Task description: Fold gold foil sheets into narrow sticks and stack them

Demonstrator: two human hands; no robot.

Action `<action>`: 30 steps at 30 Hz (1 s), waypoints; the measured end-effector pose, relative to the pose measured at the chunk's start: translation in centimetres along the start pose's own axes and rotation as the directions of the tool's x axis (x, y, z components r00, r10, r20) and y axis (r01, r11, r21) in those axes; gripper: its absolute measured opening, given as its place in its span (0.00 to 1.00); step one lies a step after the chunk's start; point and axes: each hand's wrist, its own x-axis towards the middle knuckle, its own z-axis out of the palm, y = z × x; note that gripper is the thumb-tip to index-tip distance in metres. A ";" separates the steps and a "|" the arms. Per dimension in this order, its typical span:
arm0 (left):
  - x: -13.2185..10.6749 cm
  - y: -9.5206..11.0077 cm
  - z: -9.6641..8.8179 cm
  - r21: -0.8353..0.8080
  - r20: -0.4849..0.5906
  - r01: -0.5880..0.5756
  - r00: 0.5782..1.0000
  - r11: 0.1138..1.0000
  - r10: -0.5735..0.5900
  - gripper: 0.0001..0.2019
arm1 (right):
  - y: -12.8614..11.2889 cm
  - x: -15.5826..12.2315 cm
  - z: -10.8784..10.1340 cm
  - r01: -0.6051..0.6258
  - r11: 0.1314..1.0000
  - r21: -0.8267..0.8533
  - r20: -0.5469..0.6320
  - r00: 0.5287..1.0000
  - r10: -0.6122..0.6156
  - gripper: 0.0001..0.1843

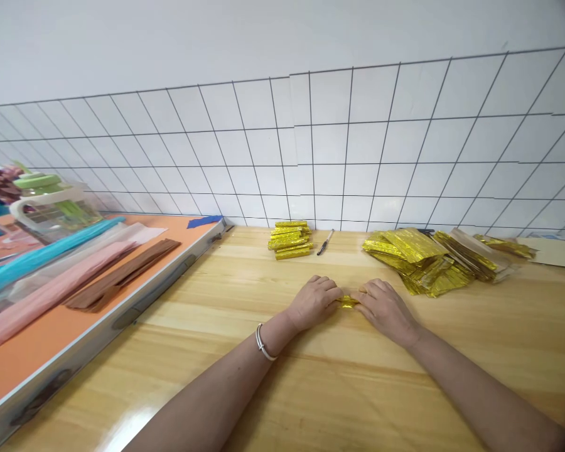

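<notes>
Both hands sit low in the middle of the frame, flat on the wooden table [245, 326]. The left hand [313, 302] and right hand [385, 309] come together over a little gold foil piece [347, 302], fingers curled and pressed down on it from either side, so only a sliver of gold shows between them. There's a thin bracelet [262, 343] on the left wrist.

Further back, near the tiled wall [311, 138], there's a neat stack of folded gold strips [290, 240] with a pen [325, 242] lying just beside it. Off to the right is a messy pile of gold foil sheets [424, 260].

Left side of the frame has an orange board [42, 333] with pink paper [51, 289], brown paper [122, 273] and a blue roll [42, 256] on it, plus a clear jug with a green lid [47, 204] in the upper left.
</notes>
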 end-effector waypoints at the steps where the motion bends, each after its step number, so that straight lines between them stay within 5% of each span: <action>1: 0.0 0.0 0.0 0.000 -0.003 0.003 1.000 1.000 -0.003 0.06 | 0.0 -0.1 0.0 0.009 1.000 0.001 -0.007 1.000 -0.009 0.12; 13: -0.1 0.2 0.0 -0.131 -0.042 0.033 0.998 0.991 -0.039 0.09 | 0.5 -0.4 0.3 0.016 0.999 0.050 -0.030 0.999 -0.015 0.13; 30: -0.1 0.2 0.1 -0.101 -0.051 0.045 0.997 0.994 -0.051 0.11 | 0.0 -0.1 0.0 -0.026 1.000 -0.011 -0.008 1.000 0.026 0.12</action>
